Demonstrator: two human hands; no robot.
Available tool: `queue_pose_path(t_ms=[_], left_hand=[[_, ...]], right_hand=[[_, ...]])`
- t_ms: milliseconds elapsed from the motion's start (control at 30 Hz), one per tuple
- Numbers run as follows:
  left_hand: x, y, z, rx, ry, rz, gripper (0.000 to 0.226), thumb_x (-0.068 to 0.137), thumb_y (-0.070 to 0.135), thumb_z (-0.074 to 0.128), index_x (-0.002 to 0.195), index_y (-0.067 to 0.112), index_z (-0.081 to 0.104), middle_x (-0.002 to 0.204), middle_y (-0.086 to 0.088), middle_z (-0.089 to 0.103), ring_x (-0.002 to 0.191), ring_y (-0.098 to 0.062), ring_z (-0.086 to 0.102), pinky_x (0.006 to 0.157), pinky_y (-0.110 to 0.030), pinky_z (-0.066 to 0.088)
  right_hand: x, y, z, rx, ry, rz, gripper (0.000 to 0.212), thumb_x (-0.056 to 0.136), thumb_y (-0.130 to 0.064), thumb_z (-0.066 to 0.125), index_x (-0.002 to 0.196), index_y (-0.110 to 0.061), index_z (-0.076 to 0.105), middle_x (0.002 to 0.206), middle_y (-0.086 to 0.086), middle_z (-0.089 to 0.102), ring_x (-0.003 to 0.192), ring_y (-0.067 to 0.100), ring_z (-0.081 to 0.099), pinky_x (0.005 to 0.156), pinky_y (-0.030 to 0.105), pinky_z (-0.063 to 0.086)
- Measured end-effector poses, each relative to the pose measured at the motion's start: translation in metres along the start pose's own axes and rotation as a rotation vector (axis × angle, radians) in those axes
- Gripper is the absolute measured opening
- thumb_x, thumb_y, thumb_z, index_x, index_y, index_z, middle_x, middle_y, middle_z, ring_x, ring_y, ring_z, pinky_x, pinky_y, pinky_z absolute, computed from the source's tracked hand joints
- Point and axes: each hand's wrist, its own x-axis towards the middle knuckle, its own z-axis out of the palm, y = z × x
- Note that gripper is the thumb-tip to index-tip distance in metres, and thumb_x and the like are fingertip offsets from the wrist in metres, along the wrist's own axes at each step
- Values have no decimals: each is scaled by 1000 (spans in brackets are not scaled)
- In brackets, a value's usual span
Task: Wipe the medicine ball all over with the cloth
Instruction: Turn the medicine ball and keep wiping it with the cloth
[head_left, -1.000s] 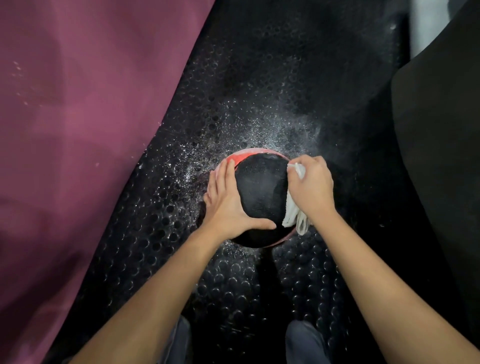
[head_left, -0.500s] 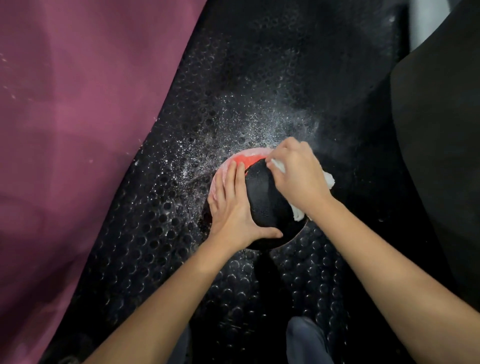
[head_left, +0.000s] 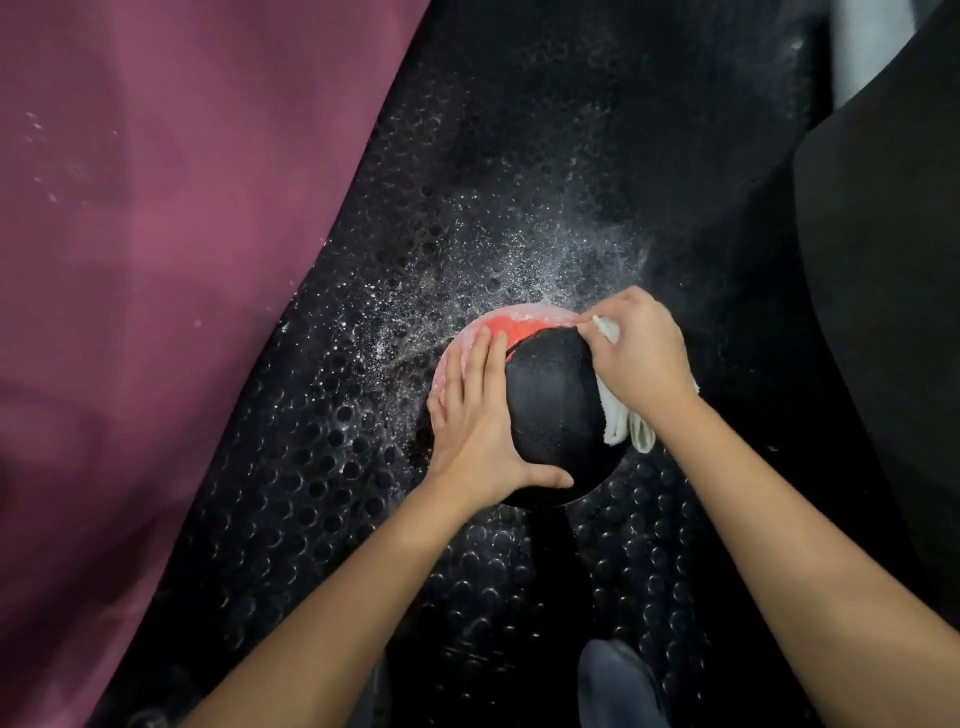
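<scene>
Medicine ball and cloth show no lettering.

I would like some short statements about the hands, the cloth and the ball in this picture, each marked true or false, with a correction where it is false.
1. The right hand holds a white cloth against the ball. True.
2. The left hand is lifted clear of the ball. False: it rests flat on the ball's left side, thumb round the near edge.
3. The ball is black with a red part at its far side. True.
4. The ball lies on the purple mat. False: it sits on the black studded floor mat.
5. White specks are scattered on the floor beyond the ball. True.
</scene>
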Motion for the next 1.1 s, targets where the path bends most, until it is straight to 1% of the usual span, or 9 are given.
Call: queue_pose_path(t_ms=[167, 333, 400, 467, 600, 733, 900, 1033, 1100], left_hand=[[12, -16, -15, -62, -86, 62, 158, 44, 55, 91, 151, 23, -21, 156, 13, -29, 142, -8, -29, 114, -45, -12], [12, -20, -16, -120, -40, 63, 154, 45, 58, 89, 152, 24, -16, 157, 16, -23, 144, -5, -24, 120, -52, -3], [14, -17, -16, -112, -38, 50, 154, 46, 57, 89, 152, 25, -17, 158, 16, -23, 144, -6, -23, 119, -54, -3], [18, -15, -17, -105, -45, 33, 154, 45, 57, 90, 152, 25, -17, 158, 16, -23, 144, -8, -23, 119, -55, -3], [18, -11, -13, -102, -18, 31, 154, 44, 58, 90, 152, 25, -15, 158, 15, -21, 145, -11, -24, 118, -57, -3], [21, 1, -9, -34, -19, 34, 153, 47, 61, 87, 152, 21, -16, 158, 12, -22, 145, -11, -24, 117, -55, -3], [26, 1, -9, -75, -2, -18, 155, 45, 61, 88, 153, 22, -16, 160, 11, -19, 146, -14, -24, 119, -54, -3], [26, 5, -8, -35, -8, 2, 155, 46, 62, 88, 152, 22, -18, 159, 11, -21, 146, -15, -24, 118, -56, -2], [28, 6, -8, -44, -11, -14, 156, 45, 61, 88, 151, 23, -19, 158, 12, -21, 145, -14, -25, 119, -57, -1]], right_hand=[[13, -3, 2, -9, -55, 46, 20, 94, -23, 53, 102, -10, 66, 103, 10, 56, 99, 31, 54, 75, 32, 36], [18, -6, 2, 127, -62, 141, 32, 89, -23, 57, 117, -10, 50, 115, 10, 56, 107, 29, 52, 77, 27, 31], [18, -13, -1, 53, -65, 85, 24, 89, -15, 54, 111, -8, 58, 112, 14, 58, 107, 33, 51, 78, 28, 31], [10, -24, -2, -74, -38, -86, 20, 89, -7, 50, 104, -4, 63, 108, 16, 59, 104, 35, 51, 83, 32, 31], [-12, -37, -1, -202, -120, -418, 30, 89, -3, 46, 113, -8, 63, 122, 11, 52, 107, 29, 41, 91, 33, 34], [10, -29, -9, -100, -75, -182, 27, 91, -3, 50, 109, -14, 67, 119, 8, 47, 110, 27, 42, 79, 24, 30], [-7, -44, -4, -213, -155, -460, 30, 93, -6, 47, 116, -17, 63, 124, 6, 45, 108, 24, 38, 85, 29, 37], [18, -39, -10, -169, -84, -255, 30, 92, -6, 49, 116, -16, 64, 122, 6, 47, 109, 25, 39, 89, 31, 38], [9, -46, -6, -216, -111, -339, 33, 91, -3, 49, 117, -17, 64, 123, 6, 46, 109, 25, 38, 86, 30, 37]])
